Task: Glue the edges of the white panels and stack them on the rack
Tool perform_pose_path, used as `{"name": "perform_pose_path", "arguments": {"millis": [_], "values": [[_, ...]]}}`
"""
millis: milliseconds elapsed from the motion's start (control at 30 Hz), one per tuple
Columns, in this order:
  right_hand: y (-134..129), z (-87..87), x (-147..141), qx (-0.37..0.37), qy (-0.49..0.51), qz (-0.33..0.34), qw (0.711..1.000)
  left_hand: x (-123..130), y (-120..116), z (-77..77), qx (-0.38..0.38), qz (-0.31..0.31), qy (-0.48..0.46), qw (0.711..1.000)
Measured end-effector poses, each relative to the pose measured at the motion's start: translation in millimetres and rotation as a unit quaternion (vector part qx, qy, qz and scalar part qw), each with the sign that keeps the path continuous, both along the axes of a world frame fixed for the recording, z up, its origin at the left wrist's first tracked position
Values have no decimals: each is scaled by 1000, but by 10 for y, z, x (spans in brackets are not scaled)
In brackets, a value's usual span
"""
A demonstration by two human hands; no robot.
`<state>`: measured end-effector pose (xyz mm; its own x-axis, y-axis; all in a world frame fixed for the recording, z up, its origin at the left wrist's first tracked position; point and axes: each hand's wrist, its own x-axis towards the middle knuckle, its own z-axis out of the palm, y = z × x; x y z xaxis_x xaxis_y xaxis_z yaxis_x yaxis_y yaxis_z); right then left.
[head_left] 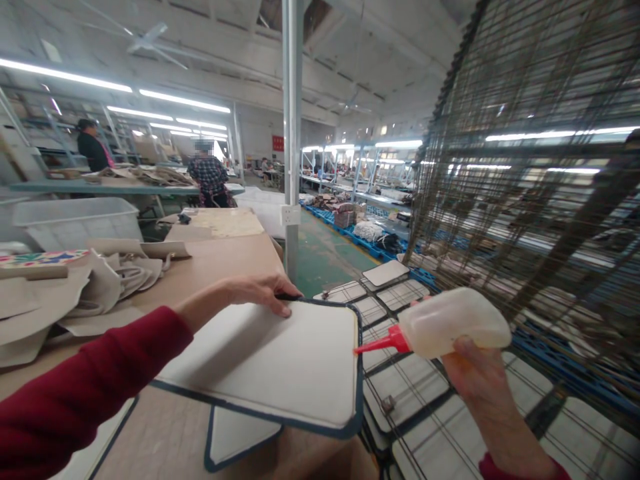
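Left hand (265, 291) grips the dark-edged white panel (285, 363) over the worktable (227, 260); right hand (477, 373) clasps the squeeze bottle (445, 320), red nozzle (383, 343) at its border, apparently dispensing; next calls for steady edge-tracking

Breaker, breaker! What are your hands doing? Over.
Left hand gripping white panel. Right hand holding squeeze bottle, red nozzle at panel's edge. Second panel partly hidden underneath. Over.

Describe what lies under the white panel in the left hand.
Below the held white panel show part of a second dark-edged panel, another pale piece and brown tabletop. Whatever the held panel covers between them cannot be seen.
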<state>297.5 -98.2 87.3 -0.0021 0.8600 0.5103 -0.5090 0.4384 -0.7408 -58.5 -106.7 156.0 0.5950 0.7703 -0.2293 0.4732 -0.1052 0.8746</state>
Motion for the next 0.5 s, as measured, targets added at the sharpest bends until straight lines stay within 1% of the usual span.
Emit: {"name": "perform_pose_path", "arguments": {"millis": [200,367,500], "values": [[-77,47,-35,-9,-19,18,1000,-33,8,-19,-15,-13,-17,1000],[-163,111,-77,-2,-31,25,999,-39,3,-8,-6,-17,-14,1000],[-202,87,-67,-10,-42,16,999,-53,-2,-8,-20,-15,-19,999]]}}
